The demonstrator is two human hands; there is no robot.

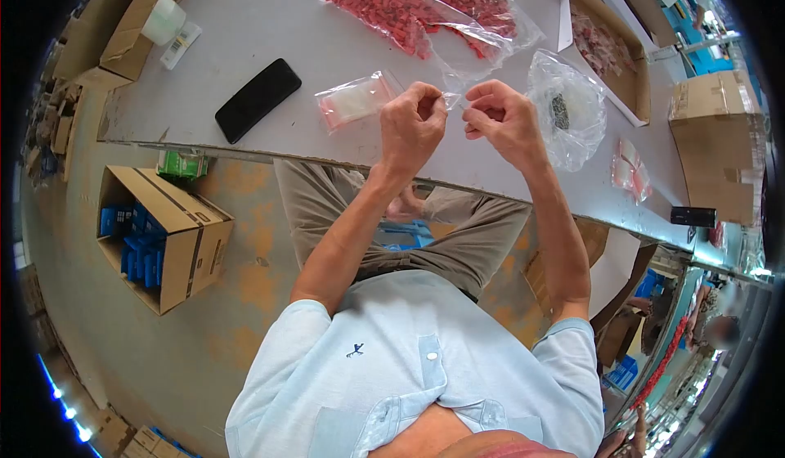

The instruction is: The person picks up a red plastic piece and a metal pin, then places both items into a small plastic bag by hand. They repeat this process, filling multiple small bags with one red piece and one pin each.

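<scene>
My left hand point(413, 128) is closed in a pinch at the edge of a small clear plastic bag point(452, 101). On the other side of it, my right hand point(509, 123) also has its fingertips pinched together at the bag; anything inside is too small to make out. A packet of clear bags with red edges point(353, 104) lies just left of my left hand. Beyond both hands rests a large clear bag of small red pieces point(417, 8). Beside my right hand is an open clear bag holding small dark pieces point(560, 111).
A black phone point(258, 101) lies on the grey table point(188, 74). At the right stands an open carton tray point(609, 45) with small filled bags, near a cardboard box point(715, 143). Another packet point(630, 170) lies near the edge. A carton with blue boxes point(168, 237) is on the floor.
</scene>
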